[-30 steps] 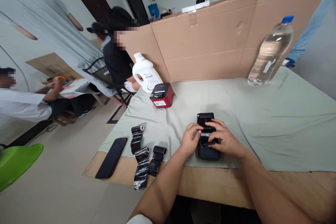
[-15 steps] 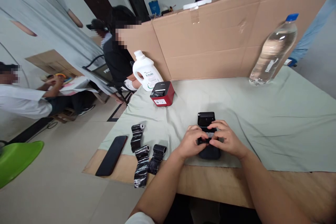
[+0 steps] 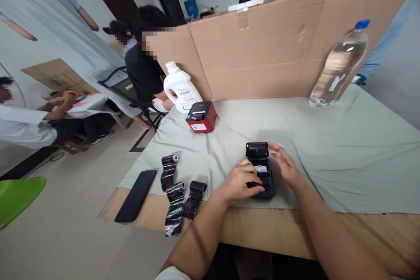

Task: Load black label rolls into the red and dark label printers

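A small portable printer, dark blue-black, lies on the cloth near the table's front edge with its hinged lid raised. A whitish piece shows inside the compartment. My left hand holds the printer's left side, its thumb and fingers curled over the body and the opening; the fingertips partly hide what lies under them. Beside the lid's right edge is my right hand, its fingers stretched and apart with nothing in them. Whether a fingertip touches the lid I cannot tell.
Left of my hands lie three partly unrolled shiny black rolls and a dark phone. Behind them stand a red and black printer and a white jug. A cardboard partition and a water bottle line the back. People sit at left.
My right hand has moved off the printer's opening to the right of the lid, its fingers opening out. My left hand stays at the printer, and more of the inside shows.
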Available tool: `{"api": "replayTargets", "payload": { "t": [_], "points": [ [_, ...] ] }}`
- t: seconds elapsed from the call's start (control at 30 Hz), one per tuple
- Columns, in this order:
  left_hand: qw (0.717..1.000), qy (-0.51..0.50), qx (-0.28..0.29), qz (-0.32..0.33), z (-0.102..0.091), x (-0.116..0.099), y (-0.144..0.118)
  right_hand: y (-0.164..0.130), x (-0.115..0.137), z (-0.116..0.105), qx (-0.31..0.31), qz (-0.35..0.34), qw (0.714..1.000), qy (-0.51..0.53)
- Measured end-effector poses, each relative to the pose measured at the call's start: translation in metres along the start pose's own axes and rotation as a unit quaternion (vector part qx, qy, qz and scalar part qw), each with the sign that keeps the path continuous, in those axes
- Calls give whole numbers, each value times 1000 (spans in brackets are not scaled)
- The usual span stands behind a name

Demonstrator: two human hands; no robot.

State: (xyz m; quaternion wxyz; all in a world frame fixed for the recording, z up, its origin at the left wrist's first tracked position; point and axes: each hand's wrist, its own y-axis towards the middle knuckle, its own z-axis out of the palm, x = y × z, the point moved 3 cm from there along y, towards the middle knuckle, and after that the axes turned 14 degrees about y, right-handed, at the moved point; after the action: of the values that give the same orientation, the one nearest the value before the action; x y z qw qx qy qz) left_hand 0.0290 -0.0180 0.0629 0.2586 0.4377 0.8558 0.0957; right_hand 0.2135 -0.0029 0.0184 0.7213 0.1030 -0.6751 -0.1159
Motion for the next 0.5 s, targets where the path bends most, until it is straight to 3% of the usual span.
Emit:
{"api": "replayTargets", "payload": {
  "t": [0.1, 0.27, 0.4, 0.5],
  "points": [
    [998, 56, 8, 22, -2, -9, -3, 0, 9, -1, -8, -9, 1000, -10],
    [990, 132, 29, 40, -1, -25, -7, 1, 12, 4, 40, -11, 996, -85],
    [993, 113, 30, 30, -1, -24, -7, 1, 3, 7, 61, -11, 989, -132],
    [997, 68, 34, 15, -1, -19, -6, 0, -7, 5, 55, 36, 983, -173]
  ]
}}
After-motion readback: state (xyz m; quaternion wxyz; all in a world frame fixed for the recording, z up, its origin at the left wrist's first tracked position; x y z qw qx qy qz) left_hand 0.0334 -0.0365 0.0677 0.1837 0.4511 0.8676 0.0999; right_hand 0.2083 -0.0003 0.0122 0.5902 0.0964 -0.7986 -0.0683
